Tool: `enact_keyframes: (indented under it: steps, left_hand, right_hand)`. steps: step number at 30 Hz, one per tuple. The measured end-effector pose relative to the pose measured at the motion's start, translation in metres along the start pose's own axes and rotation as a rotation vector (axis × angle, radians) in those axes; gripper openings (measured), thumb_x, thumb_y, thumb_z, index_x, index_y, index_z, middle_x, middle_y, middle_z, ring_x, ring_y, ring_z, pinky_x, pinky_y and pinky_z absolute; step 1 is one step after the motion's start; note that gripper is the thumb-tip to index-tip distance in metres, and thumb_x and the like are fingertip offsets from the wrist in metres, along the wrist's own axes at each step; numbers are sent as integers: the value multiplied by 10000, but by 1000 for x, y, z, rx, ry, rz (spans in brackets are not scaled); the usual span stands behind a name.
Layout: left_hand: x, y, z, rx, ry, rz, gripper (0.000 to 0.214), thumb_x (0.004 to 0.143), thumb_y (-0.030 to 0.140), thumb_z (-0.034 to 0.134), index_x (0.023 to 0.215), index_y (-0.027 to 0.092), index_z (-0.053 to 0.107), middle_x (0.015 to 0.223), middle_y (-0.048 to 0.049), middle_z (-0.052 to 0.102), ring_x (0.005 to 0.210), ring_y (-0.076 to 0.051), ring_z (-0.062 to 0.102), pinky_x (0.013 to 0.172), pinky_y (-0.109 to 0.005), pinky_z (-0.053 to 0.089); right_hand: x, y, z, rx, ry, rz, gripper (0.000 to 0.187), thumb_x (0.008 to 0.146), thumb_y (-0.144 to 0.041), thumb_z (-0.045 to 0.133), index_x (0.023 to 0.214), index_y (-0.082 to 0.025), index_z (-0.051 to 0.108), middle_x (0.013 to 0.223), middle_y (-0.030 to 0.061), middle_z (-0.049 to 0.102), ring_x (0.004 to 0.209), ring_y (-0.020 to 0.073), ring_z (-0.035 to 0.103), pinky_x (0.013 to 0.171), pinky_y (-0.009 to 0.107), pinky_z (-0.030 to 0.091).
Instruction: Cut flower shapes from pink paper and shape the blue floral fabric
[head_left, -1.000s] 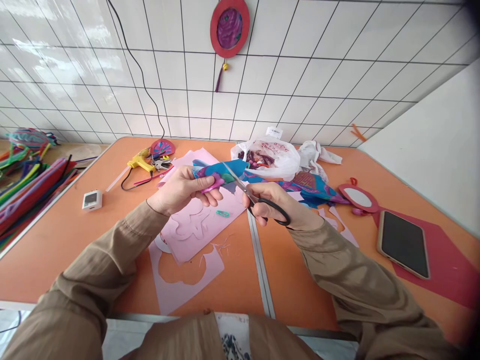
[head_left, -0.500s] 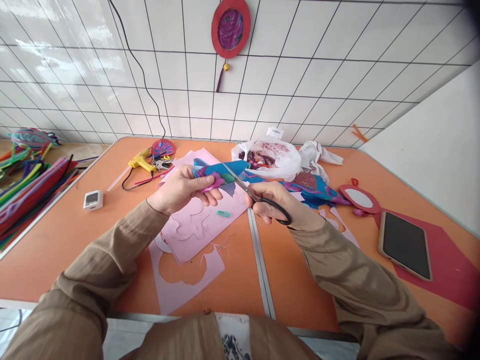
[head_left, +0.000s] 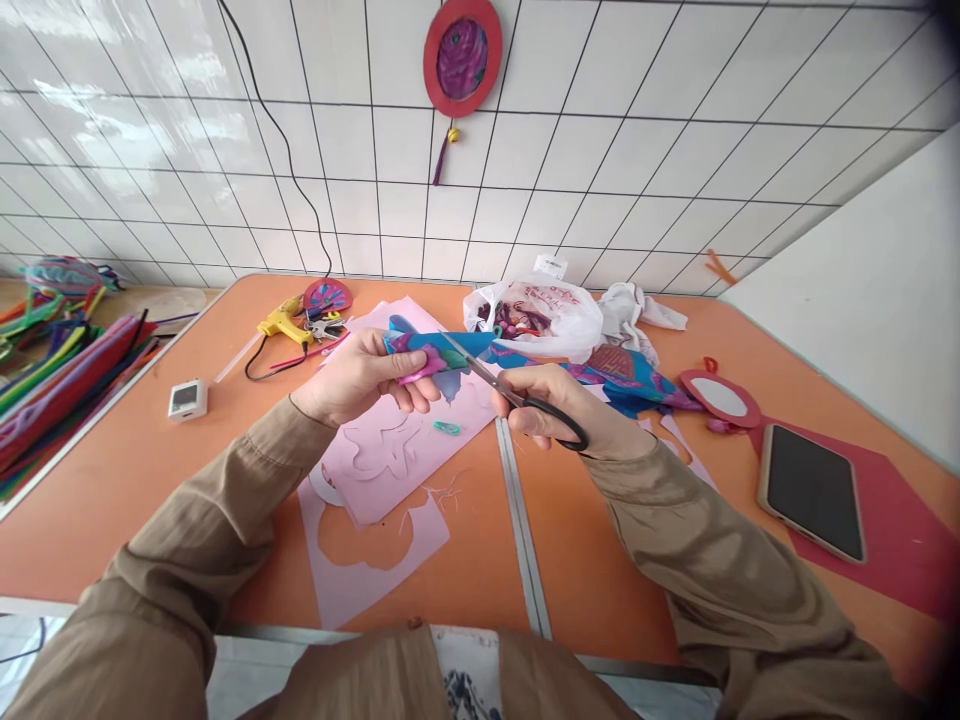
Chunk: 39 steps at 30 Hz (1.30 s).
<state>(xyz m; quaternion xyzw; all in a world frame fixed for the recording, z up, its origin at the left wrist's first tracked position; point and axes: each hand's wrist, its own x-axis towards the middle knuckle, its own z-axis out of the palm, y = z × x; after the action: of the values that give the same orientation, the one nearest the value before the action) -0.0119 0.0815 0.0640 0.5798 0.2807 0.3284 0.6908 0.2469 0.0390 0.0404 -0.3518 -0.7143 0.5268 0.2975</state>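
Observation:
Between thumb and fingers, my left hand (head_left: 371, 375) pinches a piece of blue fabric (head_left: 454, 352) with pink and green flower patterns. My right hand (head_left: 546, 402) grips a pair of black-handled scissors (head_left: 517, 398), its fingers around the handles. The blades point up and to the left and lie against the fabric's right part. Under both hands are pink paper sheets (head_left: 450, 455) with cut curved outlines. A small green clip (head_left: 447, 427) lies on the top sheet. More patterned blue fabric (head_left: 637, 380) is heaped just right of the scissors.
A white plastic bag (head_left: 570, 320) with dark threads stands near the tiled wall. Left are a yellow glue gun (head_left: 283, 320) with its cord and a small white device (head_left: 187, 399). To the right, a phone (head_left: 814, 490) rests on red paper (head_left: 900, 540) beside a red-rimmed oval (head_left: 720, 396).
The scissors' blades have closed slightly on the fabric, and the hanging fabric edge has shifted a little. Both hands stay in nearly the same place.

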Motion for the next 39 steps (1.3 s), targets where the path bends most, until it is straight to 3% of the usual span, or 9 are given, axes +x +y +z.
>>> enact_keyframes:
  steps: [18, 25, 39]
  left_hand:
    - [0, 3, -1, -75, -44, -33, 303, 696, 385, 890, 680, 106, 775, 644, -90, 760, 481, -141, 688, 423, -174, 536]
    - [1, 2, -3, -58, -36, -49, 312, 684, 396, 896, 669, 108, 775, 661, -81, 767, 510, -146, 708, 464, -181, 574]
    - [0, -1, 2, -61, -100, -70, 287, 722, 372, 875, 699, 102, 780, 665, -85, 769, 521, -164, 721, 466, -196, 575]
  right_hand:
    - [0, -3, -1, -25, -4, 50, 572, 710, -702, 748, 719, -174, 529, 576, -82, 372, 368, 45, 383, 314, 190, 312]
    - [-2, -6, -1, 22, -44, 34, 612, 742, -753, 687, 793, -159, 547, 585, -64, 467, 368, 65, 487, 333, 172, 241]
    - [-1, 0, -3, 138, -143, 4, 592, 742, -707, 732, 842, -144, 578, 611, -66, 507, 408, 63, 523, 396, 191, 391]
